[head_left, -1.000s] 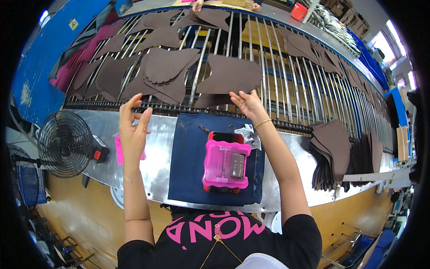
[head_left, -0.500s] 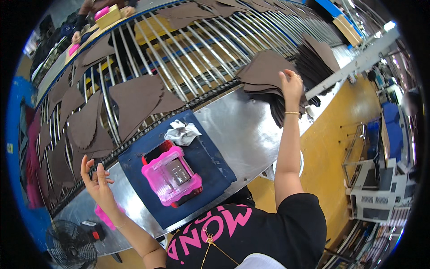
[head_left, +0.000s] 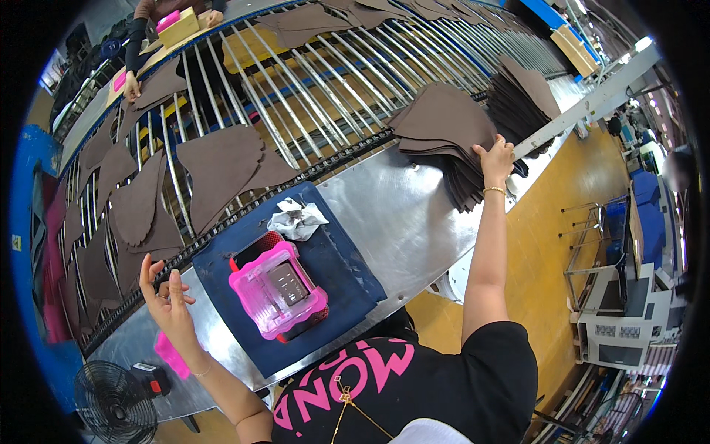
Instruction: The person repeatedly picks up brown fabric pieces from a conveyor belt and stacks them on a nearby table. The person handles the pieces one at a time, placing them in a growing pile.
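Right hand (head_left: 498, 161): on the near edge of the fanned brown cut-panel stack (head_left: 447, 126); pinch cannot be determined. Left hand (head_left: 170, 307): fingers spread, scalloped pink plastic tray (head_left: 255, 290) to its right.

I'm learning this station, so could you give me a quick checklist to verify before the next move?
1. Right hand at the stack of brown pieces: ok, it is at the stack's right edge.
2. Firm grip on a piece: cannot tell.
3. Stack edges squared: not ok, the layers fan out.
4. Left hand free: ok, it holds nothing.
5. Crumpled white wad off the stack: ok, it lies on the blue mat.
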A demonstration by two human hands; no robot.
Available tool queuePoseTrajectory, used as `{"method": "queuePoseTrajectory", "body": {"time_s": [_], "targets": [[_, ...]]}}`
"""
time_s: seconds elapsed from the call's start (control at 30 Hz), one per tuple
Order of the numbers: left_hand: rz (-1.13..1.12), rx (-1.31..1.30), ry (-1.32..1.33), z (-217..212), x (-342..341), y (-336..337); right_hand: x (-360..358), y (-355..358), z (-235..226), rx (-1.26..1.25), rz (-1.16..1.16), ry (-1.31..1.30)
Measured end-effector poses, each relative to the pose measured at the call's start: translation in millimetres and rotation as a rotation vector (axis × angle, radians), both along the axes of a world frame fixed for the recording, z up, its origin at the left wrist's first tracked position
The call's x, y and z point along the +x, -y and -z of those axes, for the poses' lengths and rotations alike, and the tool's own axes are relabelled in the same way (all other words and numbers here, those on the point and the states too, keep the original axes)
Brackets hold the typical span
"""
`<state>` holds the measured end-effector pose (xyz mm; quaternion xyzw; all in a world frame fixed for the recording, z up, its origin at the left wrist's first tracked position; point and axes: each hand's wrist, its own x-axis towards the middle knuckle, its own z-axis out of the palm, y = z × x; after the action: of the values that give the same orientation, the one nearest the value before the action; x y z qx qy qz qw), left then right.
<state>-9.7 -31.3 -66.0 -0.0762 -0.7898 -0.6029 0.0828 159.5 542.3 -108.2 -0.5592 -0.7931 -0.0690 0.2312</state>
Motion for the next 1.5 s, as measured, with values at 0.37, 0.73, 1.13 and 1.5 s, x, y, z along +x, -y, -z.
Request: {"method": "queuePoseTrajectory", "body": {"time_s": [0.37,0.73,1.13,1.5], "targets": [[0.133,-0.012,0.048,-30,13,-23,-19,117,-122,-0.418,-0.662,-0.494],[0.420,0.427,0.414,-54,27,-7,-68,259,-101,-1.315,-1.478,-0.917],[-0.063,-0.018,-0.171,-78,56,97,-79,327,-63,-0.482,-1.760,-0.333],[0.239,-0.162,0.115,-35,47,40,-36,251,-40,-0.303,-1.594,-0.163]]}}
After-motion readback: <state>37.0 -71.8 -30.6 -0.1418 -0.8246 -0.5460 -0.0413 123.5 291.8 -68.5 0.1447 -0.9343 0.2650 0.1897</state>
